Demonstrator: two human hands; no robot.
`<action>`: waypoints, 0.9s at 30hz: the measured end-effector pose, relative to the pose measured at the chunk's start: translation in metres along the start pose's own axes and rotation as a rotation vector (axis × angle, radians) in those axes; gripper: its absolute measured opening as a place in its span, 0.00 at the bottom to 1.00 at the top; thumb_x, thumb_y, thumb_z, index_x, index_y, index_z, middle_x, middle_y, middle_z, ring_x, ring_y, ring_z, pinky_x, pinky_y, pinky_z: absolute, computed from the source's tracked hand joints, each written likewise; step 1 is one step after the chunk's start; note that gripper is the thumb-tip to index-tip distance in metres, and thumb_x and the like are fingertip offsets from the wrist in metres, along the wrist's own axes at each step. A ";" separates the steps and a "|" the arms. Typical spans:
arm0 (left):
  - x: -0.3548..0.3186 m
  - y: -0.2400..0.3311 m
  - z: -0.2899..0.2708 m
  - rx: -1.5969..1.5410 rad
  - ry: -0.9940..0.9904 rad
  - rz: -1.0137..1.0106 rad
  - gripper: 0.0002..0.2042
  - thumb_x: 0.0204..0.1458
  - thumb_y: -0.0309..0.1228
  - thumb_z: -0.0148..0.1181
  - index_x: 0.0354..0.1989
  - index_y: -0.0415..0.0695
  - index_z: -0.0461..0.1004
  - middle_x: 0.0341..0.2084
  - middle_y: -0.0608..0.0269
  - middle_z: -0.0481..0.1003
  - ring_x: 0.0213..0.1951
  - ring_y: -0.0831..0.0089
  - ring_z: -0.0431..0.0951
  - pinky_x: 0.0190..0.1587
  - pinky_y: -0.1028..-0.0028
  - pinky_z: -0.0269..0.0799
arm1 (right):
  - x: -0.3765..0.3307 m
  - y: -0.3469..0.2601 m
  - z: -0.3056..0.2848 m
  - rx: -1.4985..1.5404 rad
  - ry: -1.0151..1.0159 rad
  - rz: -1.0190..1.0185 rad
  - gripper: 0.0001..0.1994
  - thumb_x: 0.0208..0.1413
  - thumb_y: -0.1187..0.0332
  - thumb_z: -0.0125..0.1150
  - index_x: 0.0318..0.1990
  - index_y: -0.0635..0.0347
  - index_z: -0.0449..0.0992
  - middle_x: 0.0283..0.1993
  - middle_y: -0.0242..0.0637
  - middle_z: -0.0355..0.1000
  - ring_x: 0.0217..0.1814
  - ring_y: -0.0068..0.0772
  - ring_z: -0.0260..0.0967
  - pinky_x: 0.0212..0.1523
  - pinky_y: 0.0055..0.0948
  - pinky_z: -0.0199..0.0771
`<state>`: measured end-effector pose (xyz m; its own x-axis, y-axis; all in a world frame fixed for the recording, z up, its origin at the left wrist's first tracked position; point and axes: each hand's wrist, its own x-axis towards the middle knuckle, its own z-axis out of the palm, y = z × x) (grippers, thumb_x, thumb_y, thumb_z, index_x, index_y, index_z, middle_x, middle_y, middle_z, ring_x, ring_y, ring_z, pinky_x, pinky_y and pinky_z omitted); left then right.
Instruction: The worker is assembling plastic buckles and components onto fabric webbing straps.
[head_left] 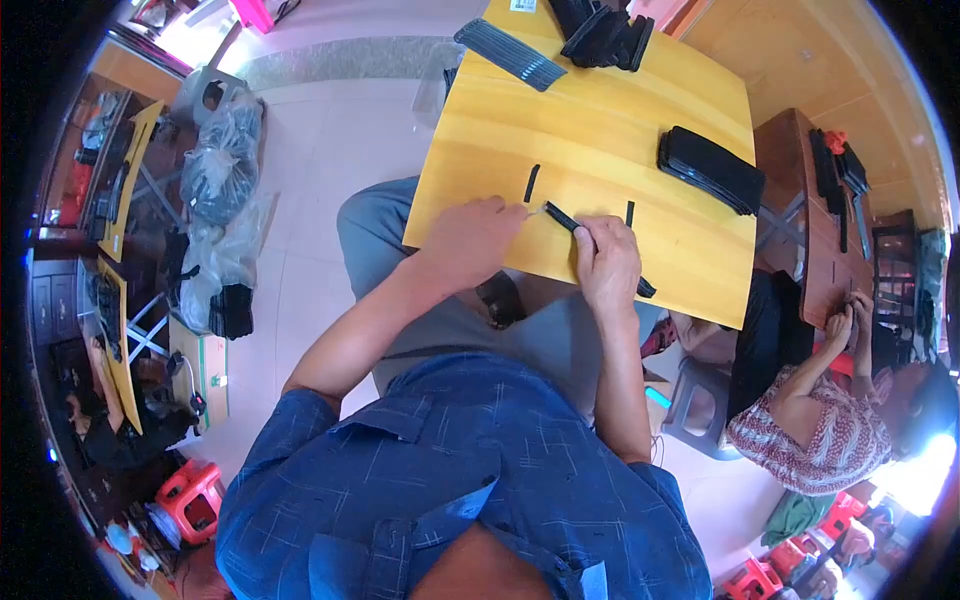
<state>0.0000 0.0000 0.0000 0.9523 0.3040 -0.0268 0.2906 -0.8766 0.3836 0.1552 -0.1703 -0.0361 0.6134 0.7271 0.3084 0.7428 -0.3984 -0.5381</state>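
Note:
My right hand (608, 262) is closed around a narrow black strip (562, 215), pressing it to the yellow tabletop (590, 130) near its front edge. One end of the strip points at my left hand; the other shows below the right palm. The fingers of my left hand (472, 240) are pinched together just left of the strip's end. A small pale tip sticks out of them, too small to name. Two short black marks or pieces, one left (532, 183) and one right (630, 212), lie just beyond my hands.
A stack of flat black pieces (710, 170) lies at the table's right. Dark ribbed strips (510, 53) and a black bundle (605, 38) lie at its far side. Plastic bags (220, 170) stand on the floor at left. At right a co-worker (810, 430) sits at another table.

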 end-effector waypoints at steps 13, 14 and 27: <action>0.010 0.019 0.024 -0.033 0.010 0.088 0.19 0.59 0.29 0.54 0.59 0.51 0.71 0.32 0.53 0.76 0.34 0.51 0.81 0.35 0.54 0.77 | -0.005 -0.002 0.002 0.059 0.027 0.014 0.08 0.55 0.69 0.69 0.41 0.58 0.83 0.39 0.41 0.77 0.44 0.47 0.75 0.46 0.42 0.75; 0.010 0.019 0.024 -0.038 0.000 0.094 0.19 0.59 0.29 0.55 0.59 0.52 0.71 0.31 0.54 0.76 0.33 0.51 0.81 0.34 0.54 0.77 | -0.005 -0.002 0.002 0.066 0.030 0.014 0.08 0.55 0.69 0.69 0.41 0.58 0.83 0.39 0.41 0.77 0.44 0.47 0.75 0.46 0.42 0.75; 0.011 0.014 0.034 -0.118 0.070 0.178 0.14 0.64 0.37 0.52 0.55 0.50 0.75 0.34 0.58 0.79 0.35 0.58 0.83 0.34 0.57 0.78 | -0.006 -0.004 0.004 0.080 0.043 0.009 0.08 0.54 0.70 0.70 0.41 0.57 0.82 0.38 0.41 0.77 0.44 0.48 0.75 0.45 0.43 0.75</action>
<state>0.0179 -0.0218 -0.0267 0.9775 0.1774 0.1137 0.1019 -0.8704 0.4817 0.1474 -0.1710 -0.0385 0.6322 0.6984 0.3354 0.7143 -0.3577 -0.6016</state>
